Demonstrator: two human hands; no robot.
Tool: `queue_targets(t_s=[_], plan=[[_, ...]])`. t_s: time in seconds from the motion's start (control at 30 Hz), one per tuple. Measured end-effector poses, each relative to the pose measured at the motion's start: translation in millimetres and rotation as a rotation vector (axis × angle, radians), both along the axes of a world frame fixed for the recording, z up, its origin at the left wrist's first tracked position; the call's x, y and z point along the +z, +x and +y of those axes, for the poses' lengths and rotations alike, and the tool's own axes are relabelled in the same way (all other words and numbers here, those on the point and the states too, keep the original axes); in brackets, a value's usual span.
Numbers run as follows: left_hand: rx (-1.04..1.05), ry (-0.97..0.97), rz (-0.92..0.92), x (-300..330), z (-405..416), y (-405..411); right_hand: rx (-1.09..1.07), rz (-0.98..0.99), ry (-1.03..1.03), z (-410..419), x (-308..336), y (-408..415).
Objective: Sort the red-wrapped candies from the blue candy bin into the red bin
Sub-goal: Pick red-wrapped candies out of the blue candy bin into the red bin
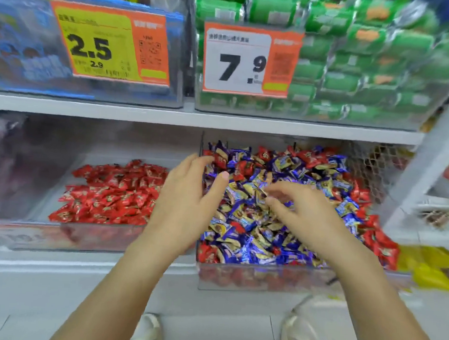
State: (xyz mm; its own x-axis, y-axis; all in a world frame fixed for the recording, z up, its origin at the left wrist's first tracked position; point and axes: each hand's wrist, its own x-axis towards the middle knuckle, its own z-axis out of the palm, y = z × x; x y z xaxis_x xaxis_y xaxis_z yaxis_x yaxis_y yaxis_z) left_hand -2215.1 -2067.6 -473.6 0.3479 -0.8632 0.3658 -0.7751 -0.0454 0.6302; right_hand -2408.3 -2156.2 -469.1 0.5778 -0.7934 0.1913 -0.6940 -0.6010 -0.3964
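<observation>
arms: bare, no sleeves | shoes [147,331]: pale cream, rounded toes

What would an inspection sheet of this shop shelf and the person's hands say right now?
Surface: white lower shelf bears two clear bins side by side.
Job's things: blue candy bin holds blue-wrapped candies with red ones mixed in, mostly at its edges; red bin holds red candies only.
Clutter: yellow packets at far right.
Hands: left hand open over the gap between the bins; right hand fingers loosely spread above the blue candies, holding nothing.
Cables: nothing seen.
Surroundings: upper shelf with green packs, blue packs, price tags 2.5 and 7.9; light shoes on the floor.
</observation>
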Motion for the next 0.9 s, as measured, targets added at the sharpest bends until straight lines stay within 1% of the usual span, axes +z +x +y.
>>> queue_targets(t_s=[0.07, 0.1, 0.17, 0.23, 0.27, 0.33, 0.43, 0.5, 0.53, 0.57, 0.63, 0.7, 0.8, 0.9], plan=[[-0.007, 0.056, 0.095, -11.3, -8.4, -15.1, 0.030, 0.000, -0.049, 6.4, -9.2, -10.2], [0.005, 0.059, 0.152, -15.4, -11.8, -18.5, 0.078, -0.011, -0.078, 11.6, -12.2, -11.2], [0.062, 0.030, 0.323, -16.9, -16.5, -20.5, 0.217, -0.045, -0.099, 22.0, -13.8, -7.2], [0.120, 0.008, 0.466, -14.3, -18.3, -21.6, 0.352, -0.051, -0.052, 31.9, -14.8, 5.1], [0.134, 0.017, 0.480, -12.5, -17.8, -23.2, 0.395, -0.036, -0.020, 36.0, -16.9, 13.2], [0.150, 0.022, 0.457, -11.4, -15.7, -25.6, 0.469, 0.007, -0.032, 40.7, -22.4, 31.2], [0.161, 0.017, 0.446, -11.4, -15.3, -25.4, 0.533, 0.219, -0.037, 35.8, -24.3, 54.8], [0.175, 0.022, 0.446, -11.8, -17.0, -24.7, 0.509, 0.389, -0.051, 26.2, -25.0, 60.0], [0.183, 0.020, 0.440, -12.2, -17.9, -24.5, 0.486, 0.450, -0.073, 21.1, -26.0, 60.6], [0.184, 0.022, 0.433, -12.1, -18.5, -24.7, 0.464, 0.462, -0.110, 17.5, -28.4, 60.1], [0.173, 0.040, 0.416, -12.8, -20.1, -23.4, 0.419, 0.399, -0.260, 10.1, -34.7, 56.5], [0.156, 0.046, 0.401, -14.4, -21.0, -20.9, 0.297, 0.345, -0.343, -2.0, -37.0, 46.0], [0.145, 0.062, 0.379, -15.2, -19.9, -20.4, 0.187, 0.280, -0.350, -20.9, -30.9, 22.6], [0.132, 0.052, 0.376, -15.2, -18.0, -20.0, 0.086, 0.309, -0.293, -33.6, -21.4, -3.4]])
